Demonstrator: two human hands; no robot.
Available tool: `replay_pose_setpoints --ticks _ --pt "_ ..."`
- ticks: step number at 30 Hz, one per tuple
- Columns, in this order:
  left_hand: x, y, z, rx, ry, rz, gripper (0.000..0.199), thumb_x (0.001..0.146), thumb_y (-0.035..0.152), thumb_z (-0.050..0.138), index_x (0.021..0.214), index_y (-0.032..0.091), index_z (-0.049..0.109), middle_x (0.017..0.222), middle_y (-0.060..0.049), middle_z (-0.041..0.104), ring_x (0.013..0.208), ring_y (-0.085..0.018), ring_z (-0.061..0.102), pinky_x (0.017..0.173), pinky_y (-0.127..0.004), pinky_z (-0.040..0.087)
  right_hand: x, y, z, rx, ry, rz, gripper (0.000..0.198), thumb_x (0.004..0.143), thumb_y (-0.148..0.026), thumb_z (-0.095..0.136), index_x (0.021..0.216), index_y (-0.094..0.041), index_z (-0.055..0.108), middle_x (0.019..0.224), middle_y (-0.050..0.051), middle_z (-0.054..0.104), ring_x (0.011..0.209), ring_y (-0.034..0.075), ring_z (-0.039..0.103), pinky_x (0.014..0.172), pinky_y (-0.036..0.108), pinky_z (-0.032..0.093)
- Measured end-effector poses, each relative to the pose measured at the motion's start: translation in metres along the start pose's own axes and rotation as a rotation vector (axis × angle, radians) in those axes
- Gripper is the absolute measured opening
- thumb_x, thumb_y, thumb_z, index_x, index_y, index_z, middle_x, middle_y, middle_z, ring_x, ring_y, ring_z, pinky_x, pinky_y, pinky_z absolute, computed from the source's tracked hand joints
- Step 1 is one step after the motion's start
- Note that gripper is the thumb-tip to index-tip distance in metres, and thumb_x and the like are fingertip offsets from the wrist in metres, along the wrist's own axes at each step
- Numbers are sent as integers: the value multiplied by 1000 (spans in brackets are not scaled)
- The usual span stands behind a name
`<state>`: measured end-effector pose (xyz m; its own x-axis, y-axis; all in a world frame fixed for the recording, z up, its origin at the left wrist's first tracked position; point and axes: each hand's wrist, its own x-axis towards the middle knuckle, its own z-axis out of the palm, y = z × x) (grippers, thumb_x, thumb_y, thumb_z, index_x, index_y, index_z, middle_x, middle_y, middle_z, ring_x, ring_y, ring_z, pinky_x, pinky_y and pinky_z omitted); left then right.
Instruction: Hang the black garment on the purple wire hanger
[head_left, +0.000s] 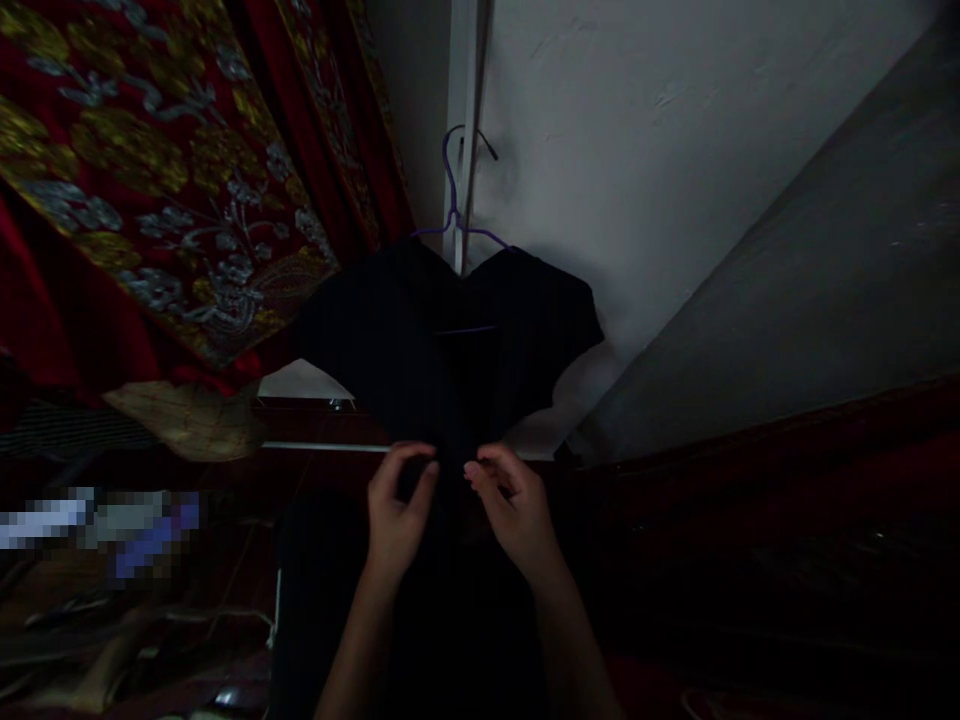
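A dark short-sleeved top [405, 330] hangs on a thin purple wire hanger [453, 215]. Its V-shaped neck opening faces me, and the hanger's lower bar shows through it. My left hand [400, 505] pinches the front of the top, thumb and forefinger curled together at its left front edge. Opposite it, a short gap away, my right hand [517, 505] pinches the other front edge in the same way. The cloth is so dark that its folds and any fastenings between my fingertips cannot be made out.
The hanger's hook loops round a pale upright edge [466, 120] by the white wall [645, 130]. Red fabric with gold and silver embroidery [150, 150] hangs at the upper left. Below it lie a checked cloth [195, 418] and blurred clutter. A dark grey panel [810, 300] slants on the right.
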<state>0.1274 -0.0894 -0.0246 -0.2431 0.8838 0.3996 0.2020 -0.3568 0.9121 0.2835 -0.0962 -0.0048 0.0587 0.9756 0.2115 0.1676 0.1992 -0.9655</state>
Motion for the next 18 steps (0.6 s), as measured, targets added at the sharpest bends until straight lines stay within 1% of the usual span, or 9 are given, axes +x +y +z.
replay_pose_setpoints --ticks 1,2,4,7,9,11,14,16,18 --pt "-3 2 6 -24 -117 -5 16 89 28 66 103 21 71 105 -7 71 103 -23 67 96 -36 52 -1 -3 3 17 -40 -5 16 96 -40 62 96 -23 65 85 2 69 81 18 69 73 29 52" --pt "-5 4 10 -52 -171 -10 19 89 26 65 107 21 71 108 -8 72 106 -24 68 97 -36 52 0 -7 6 36 -74 -12 15 96 -38 61 96 -24 65 87 2 69 82 18 69 74 29 52" --pt "-8 8 14 -104 -165 -35 27 89 24 63 115 22 70 114 -9 73 108 -25 68 97 -37 53 1 -12 10 73 -101 -12 13 97 -37 60 97 -24 64 89 2 69 84 17 68 76 29 52" --pt "-7 13 10 -119 -190 -64 29 87 24 64 113 22 74 111 -8 75 103 -25 71 93 -36 56 -1 -15 15 133 -86 25 13 95 -35 61 102 -24 61 89 1 68 83 17 68 75 29 52" --pt "-4 16 6 -97 -202 -39 24 87 24 65 106 22 78 105 -7 76 97 -24 72 88 -34 57 -4 -13 19 204 -57 54 21 94 -35 63 112 -26 56 84 -1 66 79 16 67 70 28 52" --pt "-2 18 5 -76 -182 -8 19 87 24 67 101 23 79 98 -6 77 90 -22 73 82 -32 58 -6 -11 25 300 13 82 31 91 -35 66 117 -28 49 76 -4 63 71 15 64 64 26 50" --pt "-2 17 8 -52 -131 -8 15 86 26 68 95 23 80 90 -5 77 82 -21 73 76 -31 58 -6 -8 31 344 116 117 29 88 -38 69 104 -27 48 71 -5 59 63 14 59 56 24 46" --pt "-4 15 11 -42 -85 -24 13 86 27 69 93 23 80 88 -5 78 81 -22 73 75 -32 58 -4 -6 30 275 101 127 25 87 -42 69 91 -25 51 72 -3 59 62 13 57 54 24 45" --pt "-6 13 13 -33 -56 -38 13 87 29 71 92 23 81 88 -5 78 81 -22 73 75 -32 58 -1 -6 26 197 34 127 26 89 -45 66 84 -23 55 72 -1 58 62 13 56 53 24 44"
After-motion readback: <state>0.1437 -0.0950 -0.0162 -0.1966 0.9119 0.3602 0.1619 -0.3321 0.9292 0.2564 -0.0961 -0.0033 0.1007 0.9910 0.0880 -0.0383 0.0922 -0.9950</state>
